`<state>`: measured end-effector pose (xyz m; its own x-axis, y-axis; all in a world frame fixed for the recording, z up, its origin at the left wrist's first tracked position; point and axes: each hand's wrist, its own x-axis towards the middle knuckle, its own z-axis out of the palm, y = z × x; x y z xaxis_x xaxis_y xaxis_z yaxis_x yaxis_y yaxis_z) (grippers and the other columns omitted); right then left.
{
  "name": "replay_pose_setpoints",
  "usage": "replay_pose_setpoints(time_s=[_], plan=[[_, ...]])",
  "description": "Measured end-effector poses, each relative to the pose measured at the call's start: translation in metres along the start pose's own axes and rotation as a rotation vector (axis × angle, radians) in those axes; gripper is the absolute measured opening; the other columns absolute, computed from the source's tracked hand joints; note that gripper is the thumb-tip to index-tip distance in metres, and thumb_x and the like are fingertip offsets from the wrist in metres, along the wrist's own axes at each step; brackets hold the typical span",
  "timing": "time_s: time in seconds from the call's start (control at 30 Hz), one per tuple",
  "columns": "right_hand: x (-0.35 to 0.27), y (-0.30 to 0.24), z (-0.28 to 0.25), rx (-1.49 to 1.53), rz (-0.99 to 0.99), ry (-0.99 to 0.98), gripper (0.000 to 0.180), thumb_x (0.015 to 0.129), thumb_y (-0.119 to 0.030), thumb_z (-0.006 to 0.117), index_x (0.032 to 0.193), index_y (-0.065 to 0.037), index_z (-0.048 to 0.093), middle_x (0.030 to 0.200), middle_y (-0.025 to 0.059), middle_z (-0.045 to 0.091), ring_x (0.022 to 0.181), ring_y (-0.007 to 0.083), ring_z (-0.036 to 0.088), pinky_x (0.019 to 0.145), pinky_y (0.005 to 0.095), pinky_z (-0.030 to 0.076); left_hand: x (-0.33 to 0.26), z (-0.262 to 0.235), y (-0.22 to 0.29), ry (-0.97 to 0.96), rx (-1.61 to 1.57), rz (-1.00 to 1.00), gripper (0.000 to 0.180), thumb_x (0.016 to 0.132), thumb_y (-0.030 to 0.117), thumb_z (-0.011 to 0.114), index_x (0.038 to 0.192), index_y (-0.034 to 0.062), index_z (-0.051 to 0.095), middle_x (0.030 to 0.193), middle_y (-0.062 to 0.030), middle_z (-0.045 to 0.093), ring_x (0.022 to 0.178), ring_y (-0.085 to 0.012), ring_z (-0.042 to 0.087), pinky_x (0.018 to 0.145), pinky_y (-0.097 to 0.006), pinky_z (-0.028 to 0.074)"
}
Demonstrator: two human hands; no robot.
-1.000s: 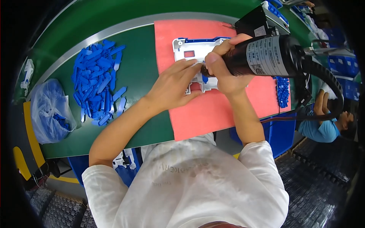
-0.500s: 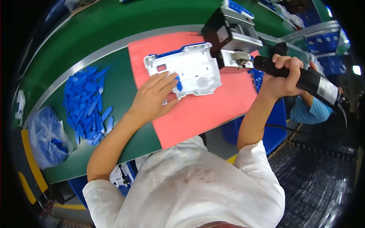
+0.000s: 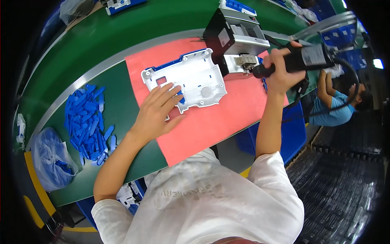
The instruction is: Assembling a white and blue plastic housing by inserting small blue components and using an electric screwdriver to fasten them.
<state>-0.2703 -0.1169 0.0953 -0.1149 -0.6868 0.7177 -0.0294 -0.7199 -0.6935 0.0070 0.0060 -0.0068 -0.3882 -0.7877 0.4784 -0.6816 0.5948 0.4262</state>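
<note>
A white plastic housing shell (image 3: 193, 77) with a blue far edge lies inside up on the red mat (image 3: 195, 134). My left hand (image 3: 154, 112) rests on its near left part, fingers stretched out. A small blue plastic piece (image 3: 181, 97) shows by those fingertips, partly hidden. My right hand (image 3: 280, 73) is wrapped round a black electric screwdriver (image 3: 310, 57), held above the mat's right side. The tool's nose points left, close to the front of a black and silver screw feeder (image 3: 245, 40); whether its tip touches there I cannot tell.
Many loose blue plastic strips (image 3: 87, 126) are heaped on the green table at left, beside a clear plastic bag (image 3: 53, 158) with blue pieces inside. A blue bin (image 3: 290, 130) stands below the table's right edge. Another person in a blue shirt (image 3: 333, 110) is at far right.
My right hand has turned the screwdriver, so its back end has swung up and its nose sits lower left by the feeder. My left hand stays on the shell. The whole view has shifted slightly.
</note>
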Motion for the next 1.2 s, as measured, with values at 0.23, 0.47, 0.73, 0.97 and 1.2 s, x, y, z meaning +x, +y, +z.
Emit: replay_pose_setpoints(time_s=[0.23,0.47,0.73,0.97,1.2], plan=[[-0.049,-0.042,0.059,0.326,0.064,-0.135,0.058,0.080,0.005,0.053,0.132,0.001,0.028,0.066,0.0078,0.049,0.045,0.0160,0.046,0.048,0.0349,0.046,0.000,-0.002,0.007,-0.035,0.021,-0.040,0.055,0.076,0.022,0.075,0.124,0.0031,0.057,0.133,-0.0148,0.054,0.129,-0.0347,0.046,0.109,-0.048,0.033],[-0.088,-0.022,0.107,0.355,0.204,-0.270,0.050,0.074,0.013,0.067,0.117,0.008,0.043,0.069,0.0016,0.057,0.058,0.0055,0.050,0.056,0.0183,0.039,-0.006,0.010,0.000,-0.009,0.051,-0.006,0.037,0.083,0.026,0.068,0.115,0.0091,0.062,0.131,-0.0122,0.054,0.130,-0.0325,0.043,0.108,-0.053,0.031],[-0.090,-0.020,0.108,0.364,0.218,-0.273,0.046,0.073,0.014,0.066,0.113,0.009,0.044,0.068,0.0029,0.058,0.058,0.0059,0.052,0.057,0.0181,0.040,-0.008,0.012,-0.002,-0.002,0.065,0.012,0.036,0.082,0.026,0.068,0.114,0.0102,0.064,0.131,-0.0109,0.053,0.131,-0.0316,0.042,0.108,-0.053,0.031],[-0.095,-0.011,0.100,0.254,0.118,-0.406,0.052,0.078,0.013,0.055,0.123,-0.002,0.034,0.064,0.0063,0.051,0.050,0.0127,0.051,0.049,0.0274,0.046,-0.009,0.012,0.002,-0.016,0.060,-0.001,0.036,0.082,0.025,0.068,0.113,0.0096,0.064,0.132,-0.0104,0.053,0.130,-0.0312,0.042,0.108,-0.053,0.031],[-0.100,-0.014,0.093,0.144,0.066,-0.552,0.053,0.078,0.016,0.054,0.121,-0.007,0.033,0.068,0.0064,0.051,0.051,0.0117,0.049,0.049,0.0283,0.045,-0.011,0.015,0.001,0.003,0.095,-0.003,0.043,0.081,0.026,0.069,0.119,0.0075,0.061,0.131,-0.0086,0.054,0.128,-0.0288,0.043,0.107,-0.051,0.033]])
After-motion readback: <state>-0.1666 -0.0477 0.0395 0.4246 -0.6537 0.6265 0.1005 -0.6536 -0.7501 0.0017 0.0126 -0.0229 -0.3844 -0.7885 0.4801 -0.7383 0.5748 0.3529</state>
